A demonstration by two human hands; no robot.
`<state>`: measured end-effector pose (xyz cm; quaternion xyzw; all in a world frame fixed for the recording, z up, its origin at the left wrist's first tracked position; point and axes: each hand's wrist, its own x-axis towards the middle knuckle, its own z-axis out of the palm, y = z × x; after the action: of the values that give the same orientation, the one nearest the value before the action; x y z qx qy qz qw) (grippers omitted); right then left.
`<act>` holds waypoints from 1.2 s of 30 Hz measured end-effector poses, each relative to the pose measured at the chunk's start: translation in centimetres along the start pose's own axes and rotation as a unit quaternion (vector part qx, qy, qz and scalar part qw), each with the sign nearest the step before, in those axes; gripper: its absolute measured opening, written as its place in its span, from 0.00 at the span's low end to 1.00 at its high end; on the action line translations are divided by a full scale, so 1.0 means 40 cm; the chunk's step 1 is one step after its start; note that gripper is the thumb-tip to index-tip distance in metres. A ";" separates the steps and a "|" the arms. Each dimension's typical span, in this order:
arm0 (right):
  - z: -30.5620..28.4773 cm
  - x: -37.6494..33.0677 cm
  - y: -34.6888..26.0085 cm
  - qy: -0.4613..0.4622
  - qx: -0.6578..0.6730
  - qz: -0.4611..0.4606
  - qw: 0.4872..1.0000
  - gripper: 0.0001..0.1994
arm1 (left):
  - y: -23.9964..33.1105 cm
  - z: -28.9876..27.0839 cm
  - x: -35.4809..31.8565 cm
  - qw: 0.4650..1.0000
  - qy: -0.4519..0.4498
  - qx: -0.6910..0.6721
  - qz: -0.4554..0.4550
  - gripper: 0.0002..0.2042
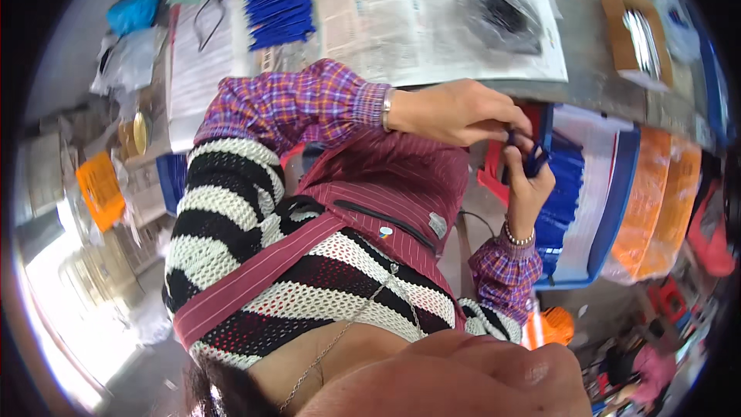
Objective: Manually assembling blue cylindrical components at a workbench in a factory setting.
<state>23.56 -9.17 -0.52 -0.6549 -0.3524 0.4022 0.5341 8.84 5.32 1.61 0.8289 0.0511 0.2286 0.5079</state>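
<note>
My left hand (455,112) reaches across to the right, its fingers bent and pinched together over a small dark bit that I cannot make out. Just beyond its fingertips, my right hand (529,189) is closed on a narrow dark blue strip (534,161). The two hands nearly meet over the near side of a blue tray (610,216). Inside that tray lie many blue strips (562,205) on white sheets. A row of similar blue strips (279,1) is laid out on the paper-covered table.
A clear plastic bag with a dark coil (498,11) sits on the table (386,23). Farther right stands an open cardboard box (639,38). Orange packages (652,201) flank the tray. Something red (494,174) is under my hands. A person in pink (652,371) is at the lower right.
</note>
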 end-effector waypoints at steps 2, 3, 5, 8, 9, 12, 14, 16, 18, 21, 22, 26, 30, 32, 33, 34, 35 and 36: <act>0.010 -0.017 -0.011 -0.009 -0.026 0.034 0.999 0.06 | 0.016 -0.013 -0.022 0.999 0.013 -0.014 -0.046 0.14; 0.008 -0.023 0.002 -0.011 -0.033 0.013 0.999 0.06 | 0.029 -0.015 -0.029 0.998 0.023 -0.019 -0.052 0.14; 0.010 -0.051 -0.014 -0.037 -0.001 0.060 0.998 0.05 | 0.044 -0.018 -0.052 0.997 0.041 -0.045 -0.051 0.15; 0.021 -0.071 -0.043 -0.086 -0.004 0.067 0.994 0.06 | 0.069 -0.031 -0.081 0.995 0.085 -0.028 -0.036 0.15; 0.026 -0.071 -0.043 -0.101 -0.011 0.067 0.993 0.06 | 0.077 -0.043 -0.099 0.994 0.099 -0.017 -0.039 0.15; 0.079 -0.046 -0.055 -0.175 -0.047 0.026 0.983 0.07 | 0.112 -0.097 -0.164 0.985 0.136 -0.029 -0.104 0.14; 0.145 -0.023 -0.067 -0.237 -0.079 -0.009 0.968 0.06 | 0.118 -0.144 -0.231 0.976 0.182 -0.036 -0.117 0.14; 0.213 0.009 -0.112 -0.297 -0.151 -0.065 0.941 0.06 | 0.123 -0.187 -0.288 0.961 0.235 -0.027 -0.143 0.15; 0.293 0.030 -0.141 -0.337 -0.205 -0.101 0.914 0.05 | 0.138 -0.233 -0.353 0.940 0.292 -0.028 -0.172 0.14; 0.430 0.068 -0.138 -0.358 -0.309 -0.219 0.854 0.08 | 0.112 -0.290 -0.445 0.915 0.368 -0.014 -0.164 0.13; 0.486 0.080 -0.118 -0.356 -0.328 -0.288 0.826 0.09 | 0.128 -0.303 -0.488 0.901 0.400 -0.007 -0.169 0.13; 0.651 0.102 -0.082 -0.308 -0.393 -0.412 0.762 0.11 | 0.131 -0.346 -0.611 0.870 0.456 0.025 -0.185 0.13; 0.714 0.095 -0.061 -0.297 -0.413 -0.434 0.744 0.10 | 0.115 -0.352 -0.666 0.849 0.488 0.019 -0.203 0.13; 0.723 0.083 -0.066 -0.299 -0.395 -0.438 0.750 0.10 | 0.103 -0.350 -0.678 0.844 0.492 0.015 -0.215 0.13; 0.726 0.077 -0.067 -0.302 -0.399 -0.440 0.746 0.10 | 0.097 -0.349 -0.683 0.843 0.496 0.015 -0.208 0.13; 0.727 0.073 -0.066 -0.306 -0.390 -0.440 0.749 0.10 | 0.091 -0.347 -0.687 0.842 0.500 0.015 -0.202 0.12; 0.726 0.070 -0.066 -0.309 -0.380 -0.439 0.753 0.11 | 0.081 -0.343 -0.691 0.840 0.504 0.012 -0.199 0.12; 0.727 0.069 -0.062 -0.308 -0.381 -0.438 0.754 0.11 | 0.066 -0.342 -0.696 0.847 0.492 0.034 -0.198 0.12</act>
<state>-1.59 5.83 -1.57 -0.4189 -0.8702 0.1371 0.2204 -22.24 6.44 -0.01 0.5969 0.4655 0.4990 0.4219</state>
